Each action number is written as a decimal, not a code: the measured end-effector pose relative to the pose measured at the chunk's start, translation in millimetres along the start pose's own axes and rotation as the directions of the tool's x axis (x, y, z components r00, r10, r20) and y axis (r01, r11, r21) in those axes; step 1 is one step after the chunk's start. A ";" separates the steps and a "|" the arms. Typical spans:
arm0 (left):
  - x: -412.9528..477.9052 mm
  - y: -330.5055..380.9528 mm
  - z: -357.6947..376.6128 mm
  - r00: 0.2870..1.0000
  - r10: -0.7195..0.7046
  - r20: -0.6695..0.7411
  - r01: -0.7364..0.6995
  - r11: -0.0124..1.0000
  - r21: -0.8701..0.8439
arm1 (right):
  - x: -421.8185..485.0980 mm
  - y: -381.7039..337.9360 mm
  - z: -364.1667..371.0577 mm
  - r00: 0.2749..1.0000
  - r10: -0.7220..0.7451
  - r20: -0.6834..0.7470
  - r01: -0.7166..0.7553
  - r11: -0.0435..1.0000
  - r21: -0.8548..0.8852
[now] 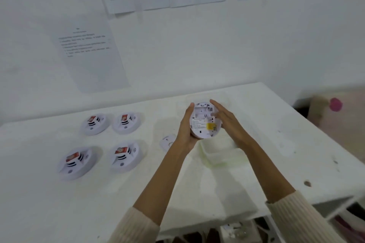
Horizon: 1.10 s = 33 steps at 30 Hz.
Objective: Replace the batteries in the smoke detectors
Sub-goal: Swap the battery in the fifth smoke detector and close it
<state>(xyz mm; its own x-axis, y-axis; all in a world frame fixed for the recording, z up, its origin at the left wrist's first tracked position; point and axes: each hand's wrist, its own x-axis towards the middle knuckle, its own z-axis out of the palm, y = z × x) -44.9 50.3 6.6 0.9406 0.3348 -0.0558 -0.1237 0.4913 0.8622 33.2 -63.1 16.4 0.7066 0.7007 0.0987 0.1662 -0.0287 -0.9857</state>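
smoke detector is held label side up above the tray, its rim gripped by the left hand; the right hand is laid against the opposite rim with fingers straight, nothing grasped. since only one side is gripped, the unit could be levered out and dropped into the tray if the compartment is pressed hard. the loose cover left of the tray could be swept away by the left forearm.
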 end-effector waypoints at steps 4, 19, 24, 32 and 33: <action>-15.9 -2.9 9.2 0.999 -0.014 -0.039 0.015 0.999 0.035 | -23.4 10.2 -6.7 0.996 0.030 -0.079 -0.032 0.999 -0.020; -15.9 -8.8 19.8 0.997 -0.040 -0.068 0.047 0.994 0.098 | -11.4 32.4 -40.3 0.955 0.273 -0.114 -0.263 0.607 -0.750; -17.0 -7.5 22.9 0.997 -0.018 -0.072 0.027 0.993 0.117 | -6.0 36.8 -37.8 0.963 0.253 -0.094 -0.221 0.535 -0.816; -24.4 -4.8 29.8 0.999 -0.024 -0.046 0.030 0.991 0.132 | -5.8 31.8 -36.4 0.970 0.241 -0.024 -0.160 0.562 -0.811; -24.4 -4.5 30.6 0.998 -0.026 -0.049 0.032 0.991 0.130 | -6.7 31.6 -37.5 0.972 0.234 -0.022 -0.158 0.582 -0.798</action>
<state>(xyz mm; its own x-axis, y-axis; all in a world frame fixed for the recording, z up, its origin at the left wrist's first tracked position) -57.6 15.3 19.5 0.9267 0.3613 -0.1029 -0.0513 0.3930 0.9181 59.6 -95.4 -10.3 0.7405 0.6590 -0.1320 0.5339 -0.6961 -0.4800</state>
